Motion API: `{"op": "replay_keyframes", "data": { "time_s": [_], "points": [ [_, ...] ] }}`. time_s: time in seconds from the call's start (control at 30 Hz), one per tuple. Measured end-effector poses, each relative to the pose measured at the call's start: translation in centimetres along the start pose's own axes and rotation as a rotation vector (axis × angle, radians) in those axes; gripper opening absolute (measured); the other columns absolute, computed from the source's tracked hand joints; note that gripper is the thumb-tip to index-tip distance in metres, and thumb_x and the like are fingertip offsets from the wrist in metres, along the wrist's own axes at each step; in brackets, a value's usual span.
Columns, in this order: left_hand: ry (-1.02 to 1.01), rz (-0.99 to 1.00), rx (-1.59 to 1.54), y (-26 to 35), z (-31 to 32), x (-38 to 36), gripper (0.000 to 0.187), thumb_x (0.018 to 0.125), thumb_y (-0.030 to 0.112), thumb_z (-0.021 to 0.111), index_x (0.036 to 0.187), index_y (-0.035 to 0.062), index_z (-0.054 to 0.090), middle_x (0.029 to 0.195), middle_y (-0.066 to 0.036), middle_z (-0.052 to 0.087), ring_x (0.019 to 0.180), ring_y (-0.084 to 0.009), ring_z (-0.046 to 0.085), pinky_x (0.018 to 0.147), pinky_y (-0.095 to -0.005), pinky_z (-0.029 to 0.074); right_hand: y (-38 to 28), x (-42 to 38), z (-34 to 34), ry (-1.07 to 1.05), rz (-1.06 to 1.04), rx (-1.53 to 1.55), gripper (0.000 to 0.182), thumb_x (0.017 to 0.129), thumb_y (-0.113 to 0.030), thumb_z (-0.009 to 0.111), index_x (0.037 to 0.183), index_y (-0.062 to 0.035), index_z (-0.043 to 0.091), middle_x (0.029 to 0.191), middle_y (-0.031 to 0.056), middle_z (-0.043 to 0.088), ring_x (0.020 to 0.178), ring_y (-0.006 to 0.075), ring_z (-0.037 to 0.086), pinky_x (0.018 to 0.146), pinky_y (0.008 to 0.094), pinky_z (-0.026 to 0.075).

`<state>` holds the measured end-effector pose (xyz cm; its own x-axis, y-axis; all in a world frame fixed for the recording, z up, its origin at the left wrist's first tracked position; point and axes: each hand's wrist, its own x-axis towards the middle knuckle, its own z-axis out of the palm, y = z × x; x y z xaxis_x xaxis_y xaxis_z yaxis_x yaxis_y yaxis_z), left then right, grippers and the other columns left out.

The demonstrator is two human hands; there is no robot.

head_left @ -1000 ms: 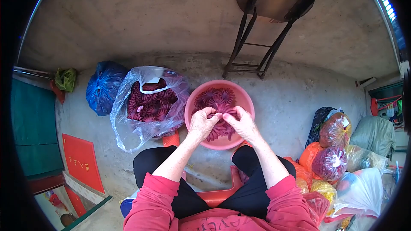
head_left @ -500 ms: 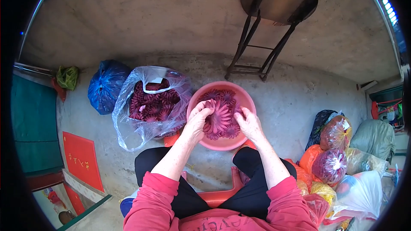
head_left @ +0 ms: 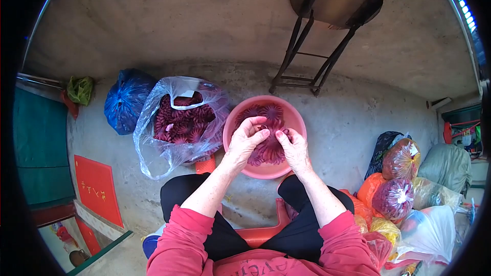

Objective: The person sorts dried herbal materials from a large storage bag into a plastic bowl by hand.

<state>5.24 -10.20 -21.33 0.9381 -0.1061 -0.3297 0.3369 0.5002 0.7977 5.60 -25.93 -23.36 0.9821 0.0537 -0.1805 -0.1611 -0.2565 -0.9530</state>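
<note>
My left hand [head_left: 244,143] and my right hand [head_left: 295,151] are close together above a pink basin [head_left: 300,122]. Their thumbs and fingers pinch at the top of a dark-pink flower-like piece [head_left: 269,149] with many narrow petals, which hangs down between them. The fingers hide part of its upper edge. More such petalled pieces [head_left: 271,112] lie inside the basin. Left of it, a clear plastic bag [head_left: 148,145] stands open, filled with many dark purple-red petalled pieces [head_left: 179,120].
A tied blue bag [head_left: 125,107] sits at the left, near a red sheet [head_left: 97,189] on the floor. A folding stool [head_left: 312,46] leans against the wall ahead. Several filled bags, including a purple one [head_left: 393,198] and a white one [head_left: 429,232], crowd the right side.
My hands have drawn closer together over the basin. The petalled piece, spread facing up before, now hangs lower with its petals downward. My left hand has shifted right.
</note>
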Motion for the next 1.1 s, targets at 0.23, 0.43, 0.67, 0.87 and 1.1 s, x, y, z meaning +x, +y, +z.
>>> {"op": "replay_keyframes", "data": {
  "time_s": [0.23, 0.43, 0.67, 0.87, 1.1],
  "points": [
    [-0.061, 0.018, 0.225, -0.7, 0.1, 0.0, 0.029, 0.08, 0.003, 0.061, 0.108, 0.0033, 0.054, 0.09, -0.004, 0.059, 0.074, -0.008, 0.053, 0.068, -0.0167, 0.043, -0.8, -0.3, 0.1, 0.012, -0.094, -0.1, 0.028, 0.086, -0.028, 0.057, 0.079, -0.0009, 0.058, 0.063, 0.0021, 0.054, 0.054, 0.0112, 0.044, 0.05, 0.0257, 0.036],
    [-0.017, 0.002, 0.226, -0.6, -1.0, 0.2, 0.024, 0.08, 0.003, 0.061, 0.104, 0.0043, 0.056, 0.092, -0.003, 0.059, 0.076, -0.0076, 0.054, 0.07, -0.0174, 0.043, -0.1, -0.3, -0.1, -0.15, -0.042, 0.022, 0.027, 0.085, -0.027, 0.058, 0.079, -0.0007, 0.058, 0.062, 0.002, 0.055, 0.054, 0.0112, 0.044, 0.051, 0.0257, 0.037],
    [-0.088, -0.088, 0.077, 0.2, -0.7, -0.1, 0.023, 0.081, 0.002, 0.06, 0.103, 0.0066, 0.056, 0.096, -0.002, 0.06, 0.082, -0.0084, 0.055, 0.077, -0.0195, 0.043, 0.7, 0.2, 0.0, -0.046, -0.07, 0.017, 0.018, 0.084, -0.02, 0.059, 0.081, -0.0019, 0.06, 0.063, 0.0014, 0.056, 0.057, 0.0093, 0.047, 0.052, 0.0235, 0.039],
    [-0.133, -0.124, 0.015, -0.2, -0.8, 0.0, 0.026, 0.081, 0.002, 0.06, 0.106, 0.0072, 0.056, 0.098, -0.002, 0.059, 0.085, -0.0092, 0.055, 0.079, -0.0206, 0.043, 0.6, 0.0, -0.2, -0.064, -0.08, -0.014, 0.014, 0.083, -0.016, 0.059, 0.084, -0.0021, 0.061, 0.066, 0.0, 0.057, 0.058, 0.0077, 0.047, 0.054, 0.0213, 0.039],
    [-0.088, -0.144, -0.061, 0.1, -1.4, 0.2, 0.03, 0.081, 0.004, 0.061, 0.11, 0.0078, 0.055, 0.098, -0.002, 0.06, 0.085, -0.0093, 0.056, 0.078, -0.0207, 0.044, -0.5, 0.2, -0.6, -0.212, 0.074, 0.259, 0.018, 0.083, -0.02, 0.061, 0.081, -0.0024, 0.062, 0.064, -0.0012, 0.057, 0.056, 0.0069, 0.046, 0.052, 0.0199, 0.038]
  ]
}}
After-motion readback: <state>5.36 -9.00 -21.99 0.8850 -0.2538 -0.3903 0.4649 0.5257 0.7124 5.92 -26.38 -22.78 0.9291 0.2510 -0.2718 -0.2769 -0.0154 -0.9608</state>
